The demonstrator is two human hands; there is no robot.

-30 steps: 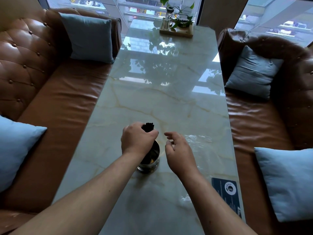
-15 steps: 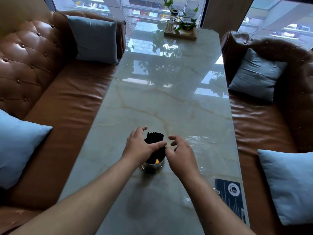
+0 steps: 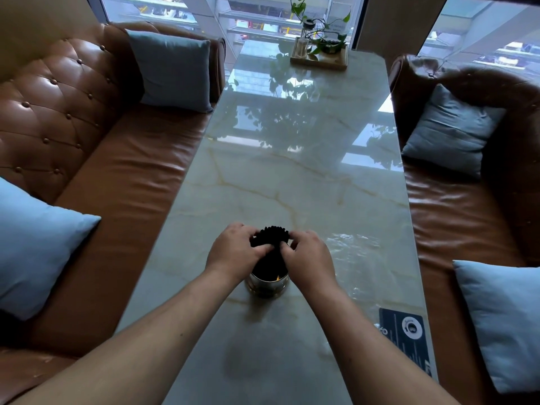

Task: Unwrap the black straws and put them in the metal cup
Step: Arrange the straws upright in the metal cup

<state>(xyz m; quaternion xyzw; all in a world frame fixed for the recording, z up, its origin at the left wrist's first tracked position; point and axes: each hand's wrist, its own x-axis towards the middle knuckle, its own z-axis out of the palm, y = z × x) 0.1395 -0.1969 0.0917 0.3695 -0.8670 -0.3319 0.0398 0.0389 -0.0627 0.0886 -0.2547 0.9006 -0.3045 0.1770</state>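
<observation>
1. Both hands have closed in on the bundle. The right hand (image 3: 309, 258), loose beside the cup half a second ago, now curls its fingers round the black straws (image 3: 271, 235) from the right.
2. The left hand (image 3: 233, 249) grips the same bundle from the left.
3. The straws stand in the metal cup (image 3: 266, 285), their tops spread above the rim.
4. The cup sits on the bench (image 3: 292, 185), between the two forearms.

Two forearms show from the lower edge of the view, bare along all their visible length. The left hand (image 3: 233, 254) and the right hand (image 3: 310, 260) are bare as well, skin uncovered from wrist to fingertips.
</observation>
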